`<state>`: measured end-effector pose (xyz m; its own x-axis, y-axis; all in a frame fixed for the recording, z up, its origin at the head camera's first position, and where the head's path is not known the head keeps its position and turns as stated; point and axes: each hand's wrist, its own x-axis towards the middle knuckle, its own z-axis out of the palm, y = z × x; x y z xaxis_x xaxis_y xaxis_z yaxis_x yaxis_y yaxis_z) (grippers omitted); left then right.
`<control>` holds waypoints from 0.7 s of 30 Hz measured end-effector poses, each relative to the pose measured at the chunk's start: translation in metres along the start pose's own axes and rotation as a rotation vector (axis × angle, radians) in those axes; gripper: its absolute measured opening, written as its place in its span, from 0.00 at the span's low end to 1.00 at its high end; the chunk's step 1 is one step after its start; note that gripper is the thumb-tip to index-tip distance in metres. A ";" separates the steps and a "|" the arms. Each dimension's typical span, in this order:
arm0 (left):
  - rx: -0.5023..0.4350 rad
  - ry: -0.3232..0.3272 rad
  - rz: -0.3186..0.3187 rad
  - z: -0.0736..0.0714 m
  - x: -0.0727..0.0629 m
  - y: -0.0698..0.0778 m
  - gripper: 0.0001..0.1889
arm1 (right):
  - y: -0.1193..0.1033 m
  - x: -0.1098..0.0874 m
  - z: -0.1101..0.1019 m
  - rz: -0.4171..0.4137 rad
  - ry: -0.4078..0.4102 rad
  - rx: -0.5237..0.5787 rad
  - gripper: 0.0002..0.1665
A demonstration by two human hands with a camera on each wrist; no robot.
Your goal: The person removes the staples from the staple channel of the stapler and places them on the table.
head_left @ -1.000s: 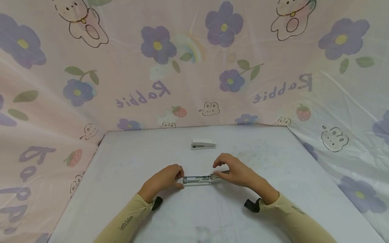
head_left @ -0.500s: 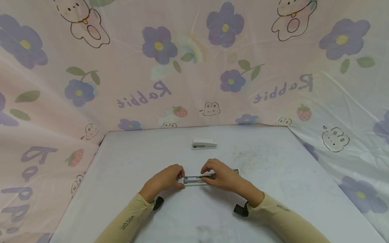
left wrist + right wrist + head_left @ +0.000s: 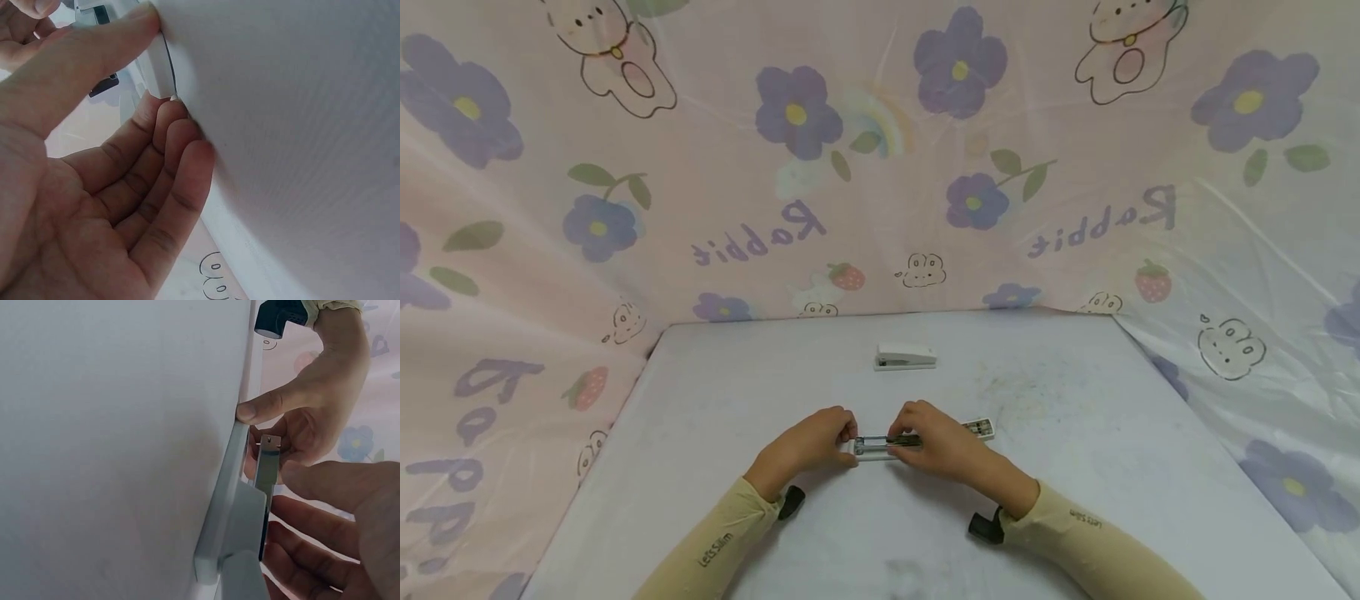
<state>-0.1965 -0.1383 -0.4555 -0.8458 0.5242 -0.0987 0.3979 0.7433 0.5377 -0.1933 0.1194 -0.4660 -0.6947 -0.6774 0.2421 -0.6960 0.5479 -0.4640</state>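
Note:
A white stapler [image 3: 874, 456] lies opened out on the table, its top cover [image 3: 981, 428] swung back to the right. My left hand [image 3: 808, 437] grips the left end of the base, thumb on the near side and fingers on the far side. Over the middle, my right hand [image 3: 936, 442] pinches the metal staple magazine [image 3: 269, 465] between thumb and fingers. In the left wrist view the white base [image 3: 156, 72] shows between my thumb and fingertips. The right hand hides the hinge area in the head view.
A second white stapler [image 3: 906, 357], closed, stands farther back on the white table [image 3: 737, 367]. A patterned curtain [image 3: 880, 192] hangs behind and along both sides. Black wrist devices [image 3: 987, 528] sit below the sleeves.
My right hand has moved left along the stapler, from its cover onto the magazine, and its thumb and fingers have closed together. The left hand stays at the base's left end.

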 end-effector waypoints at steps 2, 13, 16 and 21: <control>0.000 -0.003 -0.002 0.000 0.000 0.000 0.17 | -0.001 0.000 0.001 0.015 -0.015 -0.009 0.07; -0.015 -0.004 -0.004 -0.002 -0.002 0.004 0.17 | -0.008 -0.002 0.000 -0.023 -0.012 -0.080 0.09; -0.015 -0.008 -0.015 -0.002 -0.002 0.004 0.17 | -0.008 -0.002 0.000 -0.023 -0.019 -0.034 0.09; -0.007 -0.013 -0.010 -0.002 -0.001 0.004 0.17 | -0.007 -0.001 0.003 -0.011 -0.036 0.051 0.12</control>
<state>-0.1942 -0.1367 -0.4512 -0.8450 0.5224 -0.1148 0.3871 0.7454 0.5427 -0.1871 0.1146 -0.4658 -0.6792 -0.7011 0.2173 -0.6931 0.5150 -0.5044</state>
